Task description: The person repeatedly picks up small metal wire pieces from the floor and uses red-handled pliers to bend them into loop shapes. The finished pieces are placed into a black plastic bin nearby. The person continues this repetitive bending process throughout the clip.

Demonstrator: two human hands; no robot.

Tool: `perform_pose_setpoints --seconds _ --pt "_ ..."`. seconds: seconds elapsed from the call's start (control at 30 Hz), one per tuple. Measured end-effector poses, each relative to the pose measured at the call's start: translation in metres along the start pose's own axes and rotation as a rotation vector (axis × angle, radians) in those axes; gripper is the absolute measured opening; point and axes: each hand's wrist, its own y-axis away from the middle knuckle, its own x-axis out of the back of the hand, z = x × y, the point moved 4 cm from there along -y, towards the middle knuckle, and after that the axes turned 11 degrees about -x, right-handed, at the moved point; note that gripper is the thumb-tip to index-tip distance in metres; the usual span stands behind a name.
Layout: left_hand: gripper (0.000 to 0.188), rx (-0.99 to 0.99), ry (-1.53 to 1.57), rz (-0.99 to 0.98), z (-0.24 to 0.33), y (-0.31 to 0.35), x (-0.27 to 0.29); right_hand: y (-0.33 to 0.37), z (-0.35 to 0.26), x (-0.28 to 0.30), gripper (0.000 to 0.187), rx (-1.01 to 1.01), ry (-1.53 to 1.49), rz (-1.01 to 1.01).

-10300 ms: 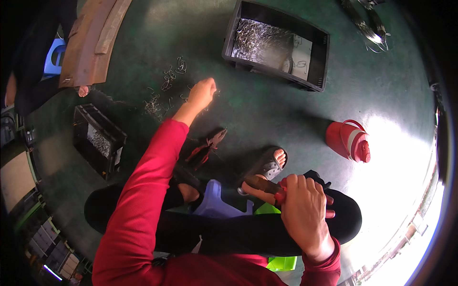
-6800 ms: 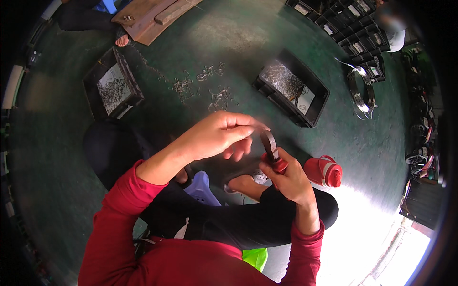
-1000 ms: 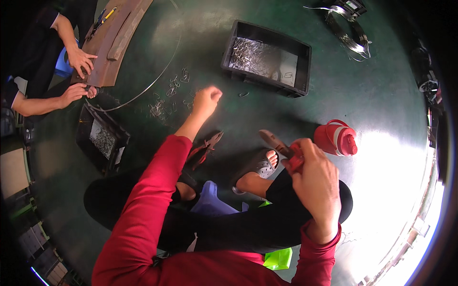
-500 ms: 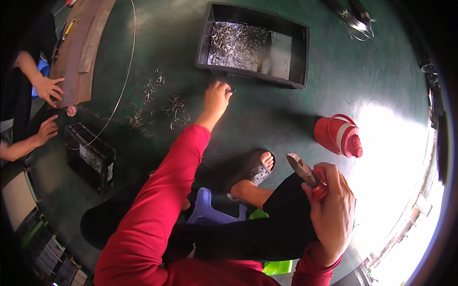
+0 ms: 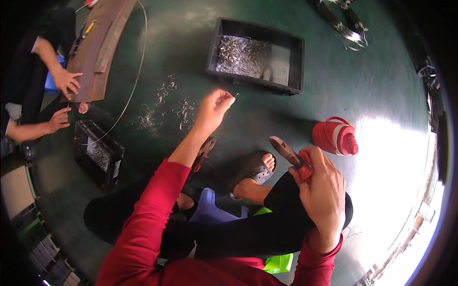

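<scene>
My left hand (image 5: pixel 213 110) is raised over the floor just short of a black crate (image 5: pixel 255 86), thumb and forefinger pinched on a small bent wire piece (image 5: pixel 237 95). Many such pieces (image 5: pixel 238 55) lie in the left part of the crate. Above my knee, my right hand (image 5: pixel 323 190) is closed round the red handles of pliers (image 5: pixel 287 152), their metal head pointing up and left. Left of my left hand, small piles of bent wire pieces (image 5: pixel 185 112) are on the green floor. Another red-handled pair of pliers (image 5: pixel 203 155) shows partly behind my left forearm.
A red jug (image 5: pixel 329 136) stands at right, and a wire coil (image 5: pixel 348 26) lies far right. At left a co-worker's hands (image 5: pixel 64 83) are by a brown board (image 5: pixel 90 71), above a smaller black crate (image 5: pixel 98 155). A blue stool (image 5: pixel 212 209) is near my legs.
My left hand has turned and drawn back slightly, uncovering more wrist and the pliers behind the forearm. My right hand has shifted a little left with its pliers. The whole view has moved somewhat.
</scene>
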Motion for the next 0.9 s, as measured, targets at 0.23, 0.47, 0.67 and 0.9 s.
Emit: perform_pose_setpoints --seconds 0.23,0.47,0.67,0.9 --pt "0.014 0.027 0.265 -0.062 0.138 0.079 0.041 0.019 -0.027 -0.008 0.027 0.117 -0.162 -0.129" --pt "0.015 0.057 0.367 -0.065 0.185 0.156 0.081 0.044 -0.062 -0.044 0.03 0.222 -0.374 -0.61" --pt "0.019 -0.029 0.276 -0.044 0.19 0.18 0.093 0.054 -0.078 -0.064 0.029 0.251 -0.283 -0.729" --pt "0.021 -0.062 0.253 -0.038 0.191 0.184 0.098 0.054 -0.087 -0.064 0.029 0.264 -0.257 -0.695"
